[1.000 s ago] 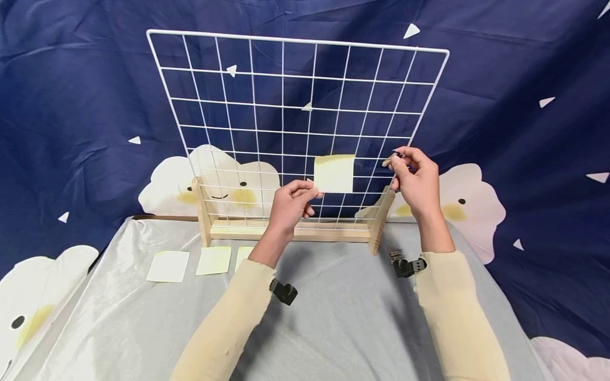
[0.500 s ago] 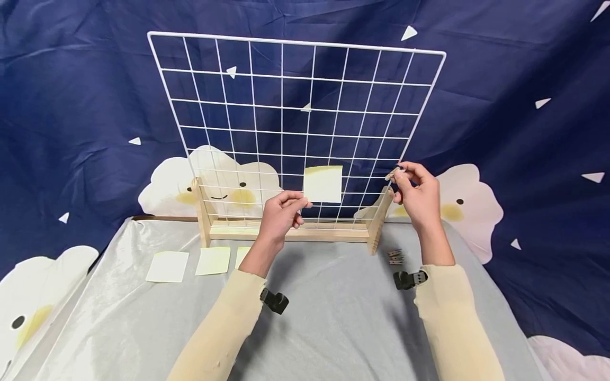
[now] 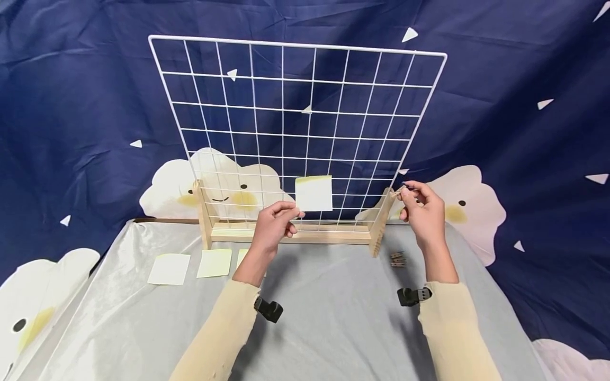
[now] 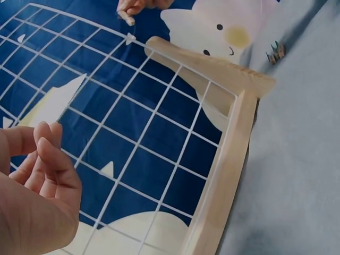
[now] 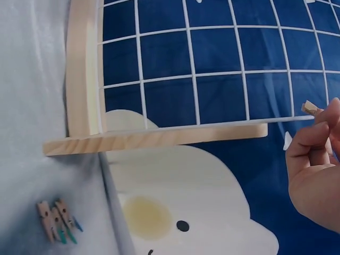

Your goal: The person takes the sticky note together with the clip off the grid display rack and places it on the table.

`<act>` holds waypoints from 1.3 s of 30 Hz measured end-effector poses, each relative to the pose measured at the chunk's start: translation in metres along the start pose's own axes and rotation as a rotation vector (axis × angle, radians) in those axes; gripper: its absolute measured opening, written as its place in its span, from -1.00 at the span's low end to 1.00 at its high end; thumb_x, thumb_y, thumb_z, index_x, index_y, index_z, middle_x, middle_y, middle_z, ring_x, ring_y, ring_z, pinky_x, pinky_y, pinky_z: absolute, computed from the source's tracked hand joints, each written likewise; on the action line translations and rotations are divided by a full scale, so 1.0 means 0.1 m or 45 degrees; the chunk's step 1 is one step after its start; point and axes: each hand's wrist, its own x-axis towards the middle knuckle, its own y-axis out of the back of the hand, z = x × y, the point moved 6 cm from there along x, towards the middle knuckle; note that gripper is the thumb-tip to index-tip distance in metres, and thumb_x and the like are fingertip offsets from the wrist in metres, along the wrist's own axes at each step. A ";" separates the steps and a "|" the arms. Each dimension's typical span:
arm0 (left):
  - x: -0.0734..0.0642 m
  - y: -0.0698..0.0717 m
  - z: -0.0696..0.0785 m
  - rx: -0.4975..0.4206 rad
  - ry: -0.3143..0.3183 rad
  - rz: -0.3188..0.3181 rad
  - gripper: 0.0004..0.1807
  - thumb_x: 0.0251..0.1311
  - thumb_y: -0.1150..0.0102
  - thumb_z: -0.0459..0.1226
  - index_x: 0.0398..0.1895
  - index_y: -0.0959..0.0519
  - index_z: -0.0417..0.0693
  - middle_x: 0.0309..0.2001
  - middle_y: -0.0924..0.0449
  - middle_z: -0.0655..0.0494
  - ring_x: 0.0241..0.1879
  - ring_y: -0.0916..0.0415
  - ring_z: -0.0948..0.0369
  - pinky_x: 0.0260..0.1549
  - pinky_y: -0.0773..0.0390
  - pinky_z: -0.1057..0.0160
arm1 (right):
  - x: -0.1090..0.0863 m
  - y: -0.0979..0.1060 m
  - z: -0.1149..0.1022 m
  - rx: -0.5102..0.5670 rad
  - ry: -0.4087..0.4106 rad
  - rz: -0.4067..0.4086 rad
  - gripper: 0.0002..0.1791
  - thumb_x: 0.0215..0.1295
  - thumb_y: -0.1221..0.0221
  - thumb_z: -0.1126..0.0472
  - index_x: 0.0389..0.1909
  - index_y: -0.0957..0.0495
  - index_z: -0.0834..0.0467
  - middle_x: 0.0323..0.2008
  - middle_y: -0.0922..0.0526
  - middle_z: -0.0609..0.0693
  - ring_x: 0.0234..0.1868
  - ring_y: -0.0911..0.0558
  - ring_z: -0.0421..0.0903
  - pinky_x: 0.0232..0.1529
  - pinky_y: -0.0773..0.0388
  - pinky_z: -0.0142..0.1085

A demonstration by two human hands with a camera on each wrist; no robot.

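My left hand (image 3: 274,227) pinches a pale yellow sticky note (image 3: 314,194) by its lower left corner, holding it upright in front of the lower part of a white wire grid (image 3: 297,111). In the left wrist view the note (image 4: 64,101) appears nearly edge-on beyond the fingertips. At the grid's right edge, near the top of the wooden stand (image 3: 381,222), my right hand (image 3: 424,211) pinches a small wooden clothespin. The tip of that clothespin (image 5: 309,108) pokes out from the fingers in the right wrist view; the rest is hidden by them.
Several small clothespins (image 3: 397,259) lie on the grey cloth (image 3: 333,307) right of the stand. To the left lie two sticky notes, one whitish (image 3: 169,269) and one yellow (image 3: 214,263), plus another (image 3: 241,256) partly behind my left arm. A dark blue curtain hangs behind.
My left hand has moved down and left with the sticky note. My right hand has come lower, still with the clothespin, uncovering the clothespins on the cloth.
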 end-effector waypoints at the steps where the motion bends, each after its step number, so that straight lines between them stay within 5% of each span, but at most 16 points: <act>1: 0.00 0.02 -0.01 0.001 0.005 0.005 -0.85 0.36 -0.23 -0.38 -0.08 -0.60 -0.28 -0.36 -0.73 0.08 -0.68 -0.42 0.32 -0.63 -0.43 0.44 | -0.01 0.01 0.02 0.005 -0.010 0.008 -0.89 0.42 -0.21 0.38 -0.12 -0.60 0.17 -0.46 -0.62 -0.07 -0.79 -0.43 -0.26 -0.69 -0.39 -0.50; 9: -0.07 0.13 -0.18 0.001 0.081 0.046 -0.84 0.36 -0.22 -0.38 -0.08 -0.60 -0.30 -0.28 -0.75 -0.06 -0.68 -0.42 0.31 -0.63 -0.44 0.44 | -0.10 0.11 0.25 -0.026 -0.079 0.038 -0.80 0.42 -0.21 0.36 0.00 -0.56 0.32 -0.44 -0.62 -0.08 -0.77 -0.43 -0.28 -0.69 -0.39 -0.50; 19: -0.19 0.31 -0.45 0.088 0.116 0.058 -0.82 0.35 -0.21 -0.39 -0.05 -0.62 -0.30 -0.24 -0.75 -0.16 -0.67 -0.45 0.30 -0.62 -0.44 0.42 | -0.23 0.21 0.65 -0.082 -0.216 0.043 -0.84 0.47 -0.16 0.34 0.00 -0.54 0.25 -0.44 -0.62 -0.08 -0.75 -0.44 -0.28 -0.68 -0.39 -0.50; 32: -0.27 0.49 -0.67 0.104 0.170 0.072 -0.80 0.37 -0.20 -0.37 -0.04 -0.59 -0.33 -0.33 -0.74 0.05 -0.64 -0.46 0.31 -0.60 -0.45 0.41 | -0.31 0.32 0.92 -0.136 -0.297 0.040 -0.68 0.50 -0.13 0.31 0.15 -0.45 0.40 -0.43 -0.63 -0.16 -0.75 -0.44 -0.28 -0.65 -0.42 -0.47; 39: -0.32 0.55 -0.78 0.138 0.211 0.073 -0.82 0.36 -0.22 -0.36 -0.06 -0.63 -0.29 -0.25 -0.75 -0.11 -0.64 -0.49 0.32 -0.61 -0.47 0.41 | -0.36 0.41 1.15 -0.182 -0.358 0.016 -0.66 0.52 -0.07 0.31 0.20 -0.41 0.39 -0.39 -0.64 -0.19 -0.71 -0.46 -0.29 -0.63 -0.44 -0.47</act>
